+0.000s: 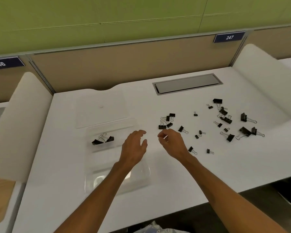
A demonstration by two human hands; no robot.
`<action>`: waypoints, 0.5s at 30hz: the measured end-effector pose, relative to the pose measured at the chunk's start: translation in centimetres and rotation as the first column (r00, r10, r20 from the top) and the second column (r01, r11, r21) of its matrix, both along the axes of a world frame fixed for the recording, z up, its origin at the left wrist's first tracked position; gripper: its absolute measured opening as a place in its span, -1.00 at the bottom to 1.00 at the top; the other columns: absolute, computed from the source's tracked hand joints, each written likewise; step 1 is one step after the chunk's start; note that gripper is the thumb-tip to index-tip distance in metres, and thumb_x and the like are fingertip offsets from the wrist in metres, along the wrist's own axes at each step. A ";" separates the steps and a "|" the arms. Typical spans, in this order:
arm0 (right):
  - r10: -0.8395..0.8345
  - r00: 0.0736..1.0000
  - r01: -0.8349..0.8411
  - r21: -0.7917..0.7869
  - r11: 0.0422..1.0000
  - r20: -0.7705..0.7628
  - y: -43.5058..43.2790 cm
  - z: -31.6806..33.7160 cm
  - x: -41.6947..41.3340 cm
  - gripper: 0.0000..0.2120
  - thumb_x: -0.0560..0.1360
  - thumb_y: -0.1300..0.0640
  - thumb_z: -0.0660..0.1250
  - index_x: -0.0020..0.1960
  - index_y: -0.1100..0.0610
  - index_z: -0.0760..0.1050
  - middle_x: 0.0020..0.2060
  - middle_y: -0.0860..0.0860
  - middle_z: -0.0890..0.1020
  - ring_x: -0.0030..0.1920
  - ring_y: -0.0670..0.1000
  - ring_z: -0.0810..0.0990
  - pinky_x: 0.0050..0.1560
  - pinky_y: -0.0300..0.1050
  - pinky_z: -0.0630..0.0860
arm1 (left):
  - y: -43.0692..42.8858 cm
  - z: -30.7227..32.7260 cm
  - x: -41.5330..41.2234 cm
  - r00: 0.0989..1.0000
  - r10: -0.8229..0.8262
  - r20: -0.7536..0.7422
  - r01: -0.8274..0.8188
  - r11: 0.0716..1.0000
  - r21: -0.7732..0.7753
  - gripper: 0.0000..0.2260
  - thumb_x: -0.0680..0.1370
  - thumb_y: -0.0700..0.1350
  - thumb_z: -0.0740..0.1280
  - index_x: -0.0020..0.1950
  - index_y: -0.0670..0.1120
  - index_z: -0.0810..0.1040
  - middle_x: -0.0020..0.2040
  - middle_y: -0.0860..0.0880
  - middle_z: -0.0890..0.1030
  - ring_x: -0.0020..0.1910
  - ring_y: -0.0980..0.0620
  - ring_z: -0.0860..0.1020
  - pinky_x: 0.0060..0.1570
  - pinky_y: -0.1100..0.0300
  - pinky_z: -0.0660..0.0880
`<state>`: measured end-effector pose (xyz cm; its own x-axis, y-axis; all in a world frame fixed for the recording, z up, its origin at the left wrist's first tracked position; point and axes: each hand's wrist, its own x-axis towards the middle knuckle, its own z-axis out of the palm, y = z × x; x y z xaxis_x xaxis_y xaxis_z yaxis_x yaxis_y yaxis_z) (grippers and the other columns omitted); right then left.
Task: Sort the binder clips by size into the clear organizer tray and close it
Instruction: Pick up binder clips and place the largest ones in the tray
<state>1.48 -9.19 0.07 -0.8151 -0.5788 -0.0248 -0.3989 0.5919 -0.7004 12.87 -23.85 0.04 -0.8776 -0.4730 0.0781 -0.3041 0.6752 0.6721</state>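
White desk [158, 182], with a clear tray [94, 158] as the landmark, open, its lid [101, 111] flat on the desk just behind. Two large clips [102, 140] in the tray's far compartment, touching each other; near compartments apparently bare, though hard to read through the clear plastic.

Left hand [134, 147] over the tray's right edge, fingers spread and loose, gripping nothing. Right hand [172, 142] just right of the tray, above the desk, fingers curled in with thumb and forefinger close together; a small pale sliver at the fingertips, impossible to tell what, or whether truly pinched.

Loose clips [225, 120] scattered on the desk well right of the tray, mixed sizes. Nearest cluster [166, 121] of four or so just beyond the right hand. Small ones dotted in the middle; larger ones [245, 131] farthest right of the tray. Two more [200, 150] right of the right wrist.

Grey cable hatch [186, 84] set into the desk, behind and right of the tray. Number plate "247" [229, 37] on the partition beyond that.
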 end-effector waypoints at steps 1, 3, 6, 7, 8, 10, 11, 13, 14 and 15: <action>-0.003 1.000 0.003 0.001 1.000 0.002 1.5 0.0 -0.3 -0.91 0.55 0.18 0.32 -0.02 0.12 0.61 -0.10 -0.02 0.63 -0.26 -0.09 0.60 -0.19 -0.22 0.53 | 1.4 0.0 -0.4 1.000 0.000 -0.001 0.000 1.000 0.004 -0.70 0.59 -0.08 0.29 0.32 -0.01 0.48 0.20 0.03 0.57 0.16 0.04 0.53 0.14 0.12 0.48; -0.009 1.000 0.009 -0.004 1.000 0.000 4.8 0.1 -1.1 -0.90 0.55 0.18 0.32 -0.02 0.12 0.61 -0.09 0.00 0.64 -0.24 -0.07 0.62 -0.17 -0.19 0.54 | 4.5 0.2 -1.4 1.000 0.006 0.006 -0.006 1.000 0.005 -0.70 0.59 -0.07 0.29 0.32 0.01 0.48 0.20 0.03 0.56 0.15 0.05 0.53 0.14 0.11 0.50; -0.026 1.000 0.025 -0.017 1.000 -0.010 10.3 0.3 -2.4 -0.89 0.54 0.17 0.33 -0.01 0.13 0.63 -0.08 0.01 0.65 -0.22 -0.05 0.62 -0.15 -0.17 0.54 | 9.7 0.4 -2.8 1.000 0.005 0.004 -0.005 1.000 0.014 -0.71 0.58 -0.06 0.30 0.31 0.04 0.48 0.18 0.06 0.56 0.12 0.08 0.53 0.11 0.11 0.50; -0.031 0.999 0.031 -0.021 0.999 -0.007 12.1 0.3 -2.9 -0.89 0.54 0.17 0.33 0.00 0.12 0.63 -0.07 0.00 0.65 -0.22 -0.07 0.61 -0.16 -0.19 0.53 | 11.4 0.5 -3.2 1.000 0.000 -0.002 0.000 1.000 0.018 -0.71 0.58 -0.07 0.30 0.31 0.04 0.48 0.18 0.07 0.56 0.12 0.09 0.53 0.11 0.14 0.49; -0.035 0.999 0.035 -0.028 0.999 -0.003 13.9 0.3 -3.3 -0.89 0.54 0.17 0.34 0.01 0.12 0.62 -0.06 0.00 0.65 -0.23 -0.09 0.61 -0.16 -0.22 0.52 | 13.0 0.5 -3.6 1.000 -0.005 -0.011 0.006 1.000 0.023 -0.71 0.58 -0.07 0.30 0.31 0.04 0.48 0.18 0.08 0.55 0.12 0.09 0.52 0.11 0.16 0.48; -0.042 0.999 0.042 -0.029 0.999 -0.006 17.4 0.3 -4.2 -0.89 0.53 0.17 0.35 0.02 0.11 0.62 -0.04 -0.02 0.64 -0.22 -0.11 0.59 -0.18 -0.27 0.49 | 15.9 0.5 -4.5 0.999 -0.013 -0.034 0.015 0.999 0.041 -0.71 0.58 -0.08 0.30 0.31 0.02 0.49 0.19 0.07 0.55 0.12 0.09 0.53 0.12 0.14 0.50; -0.045 0.999 0.045 -0.024 0.999 -0.011 19.0 0.3 -4.7 -0.89 0.53 0.16 0.35 0.02 0.10 0.62 -0.03 -0.03 0.64 -0.21 -0.10 0.59 -0.18 -0.29 0.48 | 17.2 0.4 -4.8 0.999 -0.016 -0.035 0.018 0.999 0.046 -0.71 0.58 -0.08 0.31 0.31 0.01 0.49 0.19 0.07 0.56 0.12 0.09 0.53 0.12 0.12 0.51; -0.052 0.999 0.051 -0.023 0.998 -0.012 21.8 0.3 -5.5 -0.89 0.54 0.15 0.34 0.03 0.09 0.61 -0.02 -0.02 0.64 -0.20 -0.10 0.59 -0.16 -0.29 0.48 | 19.4 0.3 -5.4 1.000 -0.015 -0.026 0.016 0.998 0.056 -0.71 0.58 -0.07 0.31 0.30 0.01 0.49 0.18 0.05 0.56 0.11 0.09 0.54 0.12 0.07 0.54; -0.057 0.998 0.057 -0.023 0.998 -0.009 23.1 0.4 -5.9 -0.89 0.54 0.15 0.34 0.04 0.10 0.61 -0.03 -0.02 0.64 -0.19 -0.10 0.59 -0.16 -0.29 0.49 | 20.5 0.3 -5.7 1.000 -0.015 -0.024 0.017 0.998 0.065 -0.71 0.58 -0.06 0.32 0.31 0.01 0.49 0.19 0.04 0.57 0.11 0.09 0.54 0.12 0.06 0.54; -0.066 0.998 0.066 -0.022 0.998 -0.011 24.3 0.4 -6.3 -0.88 0.54 0.15 0.34 0.05 0.10 0.61 -0.02 -0.01 0.64 -0.19 -0.10 0.59 -0.15 -0.27 0.50 | 21.4 0.3 -6.0 0.999 -0.023 -0.023 0.024 0.997 0.072 -0.71 0.58 -0.06 0.32 0.31 0.01 0.49 0.19 0.04 0.57 0.11 0.09 0.53 0.13 0.06 0.54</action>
